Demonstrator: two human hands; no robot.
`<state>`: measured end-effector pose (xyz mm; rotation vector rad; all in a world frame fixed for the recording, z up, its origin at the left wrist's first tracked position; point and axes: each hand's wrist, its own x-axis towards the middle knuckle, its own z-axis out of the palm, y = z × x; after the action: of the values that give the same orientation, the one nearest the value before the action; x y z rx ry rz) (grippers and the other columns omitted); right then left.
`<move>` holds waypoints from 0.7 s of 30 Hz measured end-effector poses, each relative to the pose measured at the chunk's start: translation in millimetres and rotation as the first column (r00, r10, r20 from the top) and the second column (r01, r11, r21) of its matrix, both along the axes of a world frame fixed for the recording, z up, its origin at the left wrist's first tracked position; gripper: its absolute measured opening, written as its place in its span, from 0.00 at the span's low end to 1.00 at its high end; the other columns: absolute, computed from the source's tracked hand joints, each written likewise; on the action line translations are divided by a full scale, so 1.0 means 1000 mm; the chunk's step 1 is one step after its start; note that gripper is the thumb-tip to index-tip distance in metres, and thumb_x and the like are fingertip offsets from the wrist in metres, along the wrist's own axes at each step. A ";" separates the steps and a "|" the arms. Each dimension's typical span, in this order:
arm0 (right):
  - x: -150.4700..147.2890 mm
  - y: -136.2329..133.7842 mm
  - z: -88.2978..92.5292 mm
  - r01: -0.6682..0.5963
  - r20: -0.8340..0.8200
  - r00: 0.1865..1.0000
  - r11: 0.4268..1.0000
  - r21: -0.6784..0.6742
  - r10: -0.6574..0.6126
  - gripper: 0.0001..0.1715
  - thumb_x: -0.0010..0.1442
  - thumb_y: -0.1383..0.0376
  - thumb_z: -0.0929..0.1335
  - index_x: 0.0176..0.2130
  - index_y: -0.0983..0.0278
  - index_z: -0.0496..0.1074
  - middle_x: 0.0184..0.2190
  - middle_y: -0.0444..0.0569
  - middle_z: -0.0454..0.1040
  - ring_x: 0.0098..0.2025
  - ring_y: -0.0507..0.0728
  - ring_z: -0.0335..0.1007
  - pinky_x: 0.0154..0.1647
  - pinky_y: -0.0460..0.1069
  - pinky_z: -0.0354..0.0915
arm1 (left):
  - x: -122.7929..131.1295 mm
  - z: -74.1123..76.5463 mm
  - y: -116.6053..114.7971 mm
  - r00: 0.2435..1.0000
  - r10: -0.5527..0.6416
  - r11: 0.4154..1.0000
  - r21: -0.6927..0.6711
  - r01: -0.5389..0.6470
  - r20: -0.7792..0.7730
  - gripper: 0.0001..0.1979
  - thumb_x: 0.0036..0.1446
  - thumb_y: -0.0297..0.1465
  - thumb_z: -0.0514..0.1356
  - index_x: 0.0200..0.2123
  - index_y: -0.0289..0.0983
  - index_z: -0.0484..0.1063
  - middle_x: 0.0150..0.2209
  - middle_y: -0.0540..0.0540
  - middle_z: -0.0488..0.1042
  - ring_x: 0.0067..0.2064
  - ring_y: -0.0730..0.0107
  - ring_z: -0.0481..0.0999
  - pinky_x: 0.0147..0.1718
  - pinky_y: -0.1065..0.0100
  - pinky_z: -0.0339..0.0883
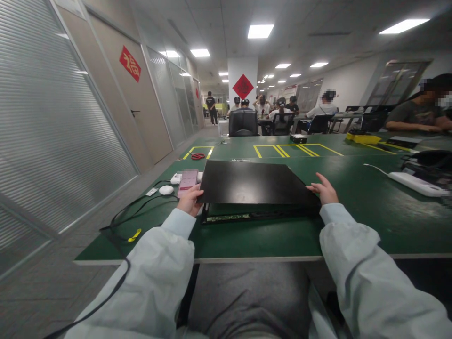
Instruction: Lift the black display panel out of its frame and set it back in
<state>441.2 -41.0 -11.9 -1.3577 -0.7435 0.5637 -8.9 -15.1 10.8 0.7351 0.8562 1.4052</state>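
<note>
A flat, glossy black panel [247,182], perhaps a screen, is tilted over a thin black frame [273,214] lying on the green table. Its near edge stands apart from the frame, and a green circuit strip [228,218] shows in the gap. My left hand [189,201] is closed on the panel's near left corner, thumb on top. At the right edge, my right hand [325,191] pinches the panel with one finger raised; part of its grip is hidden. Beside my left hand lies a phone [188,181] with a pink screen.
Left on the green table [254,245] are a white round device [166,189], black cables [136,203] and a yellow strip [134,235]. Red-handled scissors [197,156] lie beyond. A white power strip [416,183] lies right. A co-worker [420,110] sits far right.
</note>
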 end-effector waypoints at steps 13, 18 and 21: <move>-0.002 -0.007 0.004 0.074 -0.095 0.992 0.992 -0.100 -0.084 0.13 0.43 0.67 0.68 0.33 0.62 0.75 0.18 0.43 0.74 0.22 0.55 0.75 0.22 0.45 0.64 | -0.002 -0.007 0.008 0.997 -0.035 0.998 0.049 0.039 -0.066 0.16 0.40 0.19 0.64 0.36 0.32 0.81 0.30 0.45 0.82 0.31 0.64 0.79 0.26 0.71 0.70; -0.003 -0.014 0.005 -0.014 -0.107 0.994 0.992 -0.126 0.001 0.14 0.44 0.65 0.69 0.35 0.62 0.76 0.19 0.47 0.77 0.25 0.57 0.77 0.22 0.45 0.65 | -0.010 -0.008 0.014 0.999 -0.029 0.997 0.069 0.032 -0.037 0.20 0.41 0.20 0.63 0.41 0.33 0.81 0.31 0.45 0.82 0.31 0.64 0.79 0.27 0.68 0.73; -0.003 -0.015 0.003 -0.040 -0.128 0.992 0.986 -0.161 0.020 0.15 0.46 0.62 0.69 0.37 0.62 0.77 0.20 0.49 0.78 0.26 0.58 0.78 0.22 0.46 0.66 | -0.014 -0.006 0.015 0.998 -0.048 0.995 0.082 0.050 -0.029 0.24 0.42 0.21 0.63 0.46 0.32 0.80 0.33 0.45 0.83 0.32 0.62 0.79 0.29 0.66 0.75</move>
<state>438.0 -55.9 -8.9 -1.4485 -0.6261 0.7407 -22.7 0.4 4.4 0.8338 0.7996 1.3964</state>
